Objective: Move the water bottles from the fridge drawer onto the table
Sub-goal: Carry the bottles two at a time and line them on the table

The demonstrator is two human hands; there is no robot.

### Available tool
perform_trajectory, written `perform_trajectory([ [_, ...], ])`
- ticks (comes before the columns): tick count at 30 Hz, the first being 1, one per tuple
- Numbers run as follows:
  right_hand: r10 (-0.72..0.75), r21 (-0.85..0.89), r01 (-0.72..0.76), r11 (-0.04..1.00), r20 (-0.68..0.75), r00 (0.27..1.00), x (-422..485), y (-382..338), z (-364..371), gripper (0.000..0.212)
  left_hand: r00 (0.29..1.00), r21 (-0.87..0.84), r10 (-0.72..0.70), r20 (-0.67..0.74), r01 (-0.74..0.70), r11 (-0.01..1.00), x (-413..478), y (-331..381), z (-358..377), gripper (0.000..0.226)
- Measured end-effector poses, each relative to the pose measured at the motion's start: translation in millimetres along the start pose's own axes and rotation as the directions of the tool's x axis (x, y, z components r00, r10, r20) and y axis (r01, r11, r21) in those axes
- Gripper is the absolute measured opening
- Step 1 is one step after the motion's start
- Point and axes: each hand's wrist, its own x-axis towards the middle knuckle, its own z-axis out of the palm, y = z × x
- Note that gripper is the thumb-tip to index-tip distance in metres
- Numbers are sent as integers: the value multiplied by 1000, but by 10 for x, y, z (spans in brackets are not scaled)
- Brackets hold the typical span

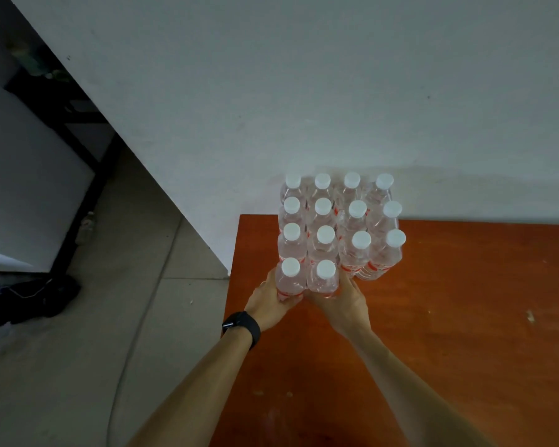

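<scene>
Item: water bottles (325,235), clear plastic, white caps, red labels. Fourteen count, standing upright in a tight block at the far left corner of the desk (465,317): three rows of four, then a near row of two.
Near-left bottle (290,279): held by the left hand (267,300), fingers (286,301) curled round its lower body.
Near-right bottle (325,280): held by the right hand (344,303), likewise wrapped round it.
Left wrist: black watch (241,327).
Surroundings: pale wall (304,91) behind the desk; tiled floor (110,333) at left, with a black bundle (36,298) lying on it.
</scene>
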Motion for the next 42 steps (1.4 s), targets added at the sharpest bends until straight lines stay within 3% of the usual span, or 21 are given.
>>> perform_trajectory([
  [5, -14, 64, 11, 998, 38, 999, -12, -7, -7, 92, 1000, -12, -14, -3, 14, 1000, -23, 17, 14, 81],
  [10, -30, -36, 36, 999, 147, 989, 23, -7, -39, 97, 1000, 40, -19, 23, 18, 999, -6, 68, -50, 81],
  [15, 14, 13, -16, 1000, 134, 991, -46, 24, -129, 96, 998, 109, -25, 65, 18, 994, -101, 17, -120, 92],
  [22, 46, -18, -44, 999, 107, 993, -267, 95, -234, 77, 984, 132, -168, 64, 158, 979, -401, -184, -120, 102],
  [25, 78, 16, -79, 997, 53, 996, -303, 2, -272, 82, 993, 105, -119, 20, 116, 988, -504, -175, -126, 101],
  [29, 7, -130, -6, 991, 9, 1000, -295, -152, -307, 82, 986, 95, 54, -155, -40, 995, -545, 51, -159, 102],
  [33, -74, -276, 81, 958, 37, 997, -187, -268, -358, 45, 950, 86, 186, -250, -169, 982, -474, 339, -216, 86],
  [34, -92, -265, 101, 959, 45, 995, -166, -289, -373, 45, 946, 90, 208, -249, -191, 977, -454, 389, -219, 78],
  [39, -132, -105, 133, 986, 20, 991, -135, -334, -414, 56, 940, 130, 230, -252, -203, 971, -371, 460, -188, 60],
  [42, 20, -153, -18, 988, 12, 1000, -221, -361, -340, 81, 951, 105, 200, -234, -180, 978, -359, 443, -185, 67],
])
